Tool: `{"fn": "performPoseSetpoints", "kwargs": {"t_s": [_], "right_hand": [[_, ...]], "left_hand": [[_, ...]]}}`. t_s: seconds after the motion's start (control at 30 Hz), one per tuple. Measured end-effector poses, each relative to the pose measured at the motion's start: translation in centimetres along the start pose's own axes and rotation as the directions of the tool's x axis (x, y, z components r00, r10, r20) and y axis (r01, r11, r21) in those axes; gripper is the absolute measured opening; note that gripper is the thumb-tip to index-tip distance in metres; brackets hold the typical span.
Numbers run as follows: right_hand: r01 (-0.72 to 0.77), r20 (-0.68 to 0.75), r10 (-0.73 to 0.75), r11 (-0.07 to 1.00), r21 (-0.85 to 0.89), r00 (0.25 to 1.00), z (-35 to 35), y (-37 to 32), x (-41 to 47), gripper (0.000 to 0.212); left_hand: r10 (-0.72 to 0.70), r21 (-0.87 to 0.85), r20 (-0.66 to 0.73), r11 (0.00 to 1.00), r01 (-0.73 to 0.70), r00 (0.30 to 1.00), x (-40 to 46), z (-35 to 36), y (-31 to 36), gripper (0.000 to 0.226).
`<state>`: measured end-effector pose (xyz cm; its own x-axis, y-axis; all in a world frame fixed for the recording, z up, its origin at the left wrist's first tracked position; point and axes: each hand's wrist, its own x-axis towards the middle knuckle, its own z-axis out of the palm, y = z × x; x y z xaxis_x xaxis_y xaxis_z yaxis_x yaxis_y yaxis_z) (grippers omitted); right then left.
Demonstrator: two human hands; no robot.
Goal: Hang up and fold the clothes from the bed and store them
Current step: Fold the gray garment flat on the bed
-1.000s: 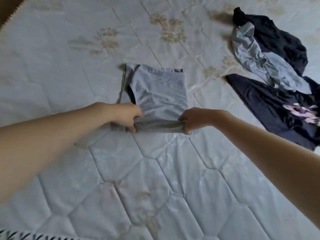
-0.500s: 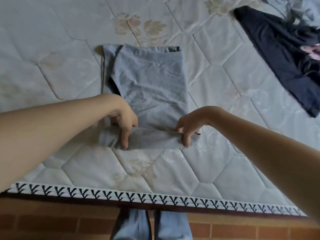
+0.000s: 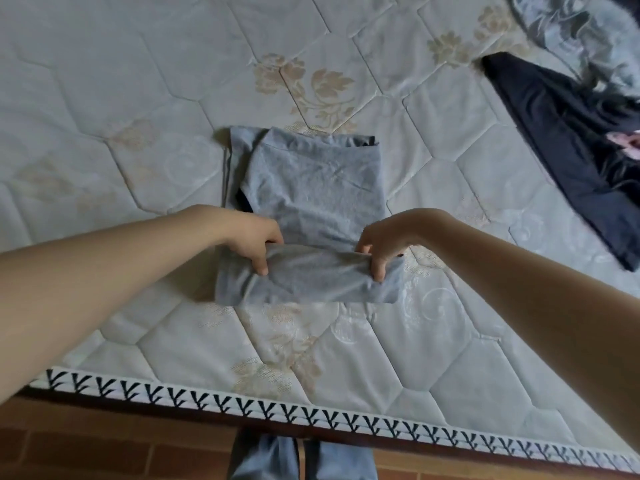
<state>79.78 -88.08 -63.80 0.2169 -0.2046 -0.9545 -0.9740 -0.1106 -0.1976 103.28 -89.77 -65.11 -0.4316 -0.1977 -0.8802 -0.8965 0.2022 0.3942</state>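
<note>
A grey garment point(image 3: 311, 188) lies flat on the quilted mattress point(image 3: 121, 98), folded into a narrow strip, its near end turned over into a thick band. My left hand point(image 3: 254, 242) grips the left part of that band, fingers curled over its fold. On the right part my right hand point(image 3: 379, 249) pinches the same fold, thumb behind and fingers in front. A dark navy garment point(image 3: 561, 147) with a pink print lies spread at the right, and a crumpled grey piece point(image 3: 588, 32) lies at the top right corner.
The mattress edge with a black-and-white patterned trim point(image 3: 311, 415) runs across the bottom. Below it are a reddish brick floor point(image 3: 104, 452) and my legs in grey-blue trousers point(image 3: 298, 459).
The view has tipped down toward the bed edge. Both hands have drawn the grey garment's near end up and over into a wider folded band, and the grip stays the same.
</note>
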Motion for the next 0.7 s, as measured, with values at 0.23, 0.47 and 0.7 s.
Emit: {"fn": "performPoseSetpoints", "kwargs": {"t_s": [0.23, 0.47, 0.7], "right_hand": [[0.022, -0.217, -0.026, 1.0, -0.018, 0.976, -4.6, 0.7, 0.9, 0.058], [0.012, -0.35, -0.017, 1.0, -0.016, 0.937, -7.9, 1.3, 1.8, 0.031], [-0.007, -0.475, 0.027, 0.999, 0.043, 0.88, -9.7, 2.8, 2.7, 0.009]], "left_hand": [[0.015, 0.019, -0.176, 1.0, -0.011, 0.984, 0.8, -3.8, -2.2, 0.025], [0.001, -0.018, -0.353, 1.0, -0.008, 0.936, 1.6, -8.1, -3.8, 0.023], [-0.034, -0.037, -0.456, 0.999, 0.019, 0.889, 2.7, -10.7, -4.3, 0.033]]}}
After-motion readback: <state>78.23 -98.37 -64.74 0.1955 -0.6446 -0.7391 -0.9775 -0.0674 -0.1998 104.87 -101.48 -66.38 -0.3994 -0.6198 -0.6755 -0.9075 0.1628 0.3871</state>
